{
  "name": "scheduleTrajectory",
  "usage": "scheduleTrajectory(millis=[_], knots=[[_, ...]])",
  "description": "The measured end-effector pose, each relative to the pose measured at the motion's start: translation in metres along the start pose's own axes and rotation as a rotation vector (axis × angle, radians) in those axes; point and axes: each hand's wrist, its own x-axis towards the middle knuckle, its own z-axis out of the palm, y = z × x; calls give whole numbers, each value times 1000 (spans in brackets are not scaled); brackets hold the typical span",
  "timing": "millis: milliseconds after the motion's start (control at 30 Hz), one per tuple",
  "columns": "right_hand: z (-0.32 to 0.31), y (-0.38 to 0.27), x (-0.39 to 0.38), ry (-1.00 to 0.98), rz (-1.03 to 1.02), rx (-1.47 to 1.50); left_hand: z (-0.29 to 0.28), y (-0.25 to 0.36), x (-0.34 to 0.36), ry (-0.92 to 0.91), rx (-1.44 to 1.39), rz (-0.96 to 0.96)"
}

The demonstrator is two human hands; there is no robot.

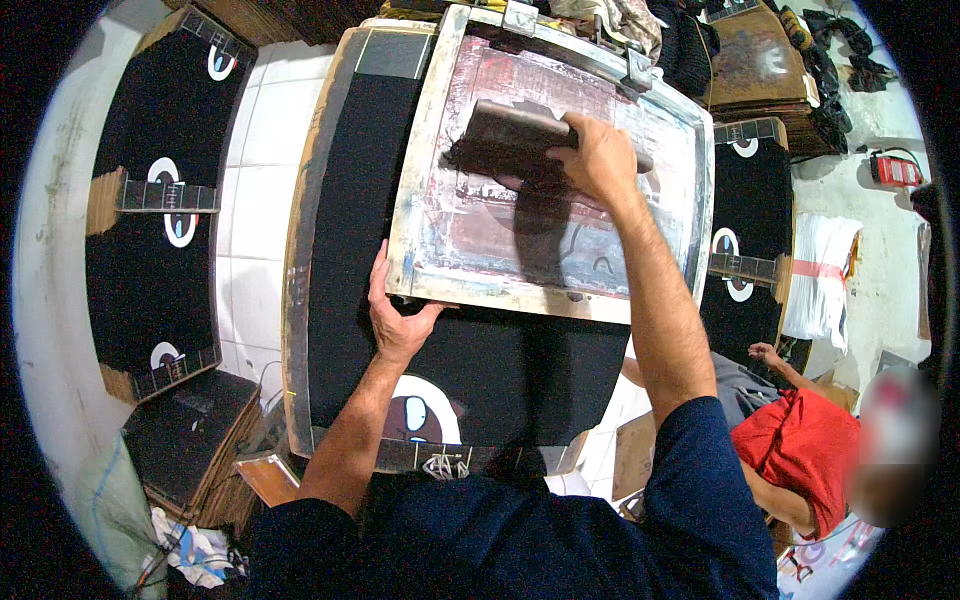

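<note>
My right hand (598, 158) is wrapped round the handle of a dark squeegee (515, 128), which stands on the mesh of a printing screen (480, 240) with dark ink along its blade. At the frame's near left corner, my left hand (398, 318) grips the pale screen frame (520, 303), thumb along the near edge and fingers up the side. Beneath the screen lies a black fabric panel (350, 210) on a board. A printed white, blue and brown eye shape (418, 412) shows on the fabric close to me. What the screen covers is hidden.
More boards with black printed fabric (150, 110) stand on the left and on the right (745, 200). A person in a red shirt (800, 455) is at the lower right. Stacked boards (755, 60) rise at the back right, near a red box (893, 170). White folded cloth (820, 280) lies at right.
</note>
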Motion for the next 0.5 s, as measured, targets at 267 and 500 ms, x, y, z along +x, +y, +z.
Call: scheduleTrajectory(millis=[267, 500], knots=[[-7, -4, -36, -96, -118, -16, -3, 4, 0, -56, 138, -5], [8, 38, 47, 53, -194, -24, -4, 5, 0, -68, 178, 54]])
